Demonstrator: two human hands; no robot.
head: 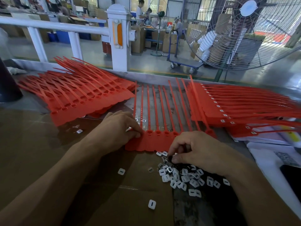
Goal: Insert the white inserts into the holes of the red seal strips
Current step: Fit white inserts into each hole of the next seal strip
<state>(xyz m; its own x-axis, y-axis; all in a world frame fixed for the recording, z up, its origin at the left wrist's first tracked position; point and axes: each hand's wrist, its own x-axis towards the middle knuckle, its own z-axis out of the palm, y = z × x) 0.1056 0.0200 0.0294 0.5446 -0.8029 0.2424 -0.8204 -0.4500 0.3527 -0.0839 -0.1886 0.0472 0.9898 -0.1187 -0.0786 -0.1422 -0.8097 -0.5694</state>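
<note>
Centre of the frame: a red seal strip sheet [151,141] flat on the worktop [40,144], tails running up toward the top of the picture, open holes in a row along its head end. Left hand [120,126] at the sheet's left edge, fingers [138,133] curled down and pressing on the red plastic by the first hole; whether anything sits pinched beneath the fingertips cannot be told. Right hand [195,149] just below the sheet's right part, over the top of a heap of white inserts [180,176], fingers bent and close together, thumb and forefinger tips down among the pieces; whether one is actually gripped cannot be told. Loose inserts scattered lower centre and left of the heap. Upper left: a fanned stack of unfilled red strips [78,93]. Right: a stack of filled strips [228,105] showing white inserts in their heads. Upper right: a large fan [247,30].
</note>
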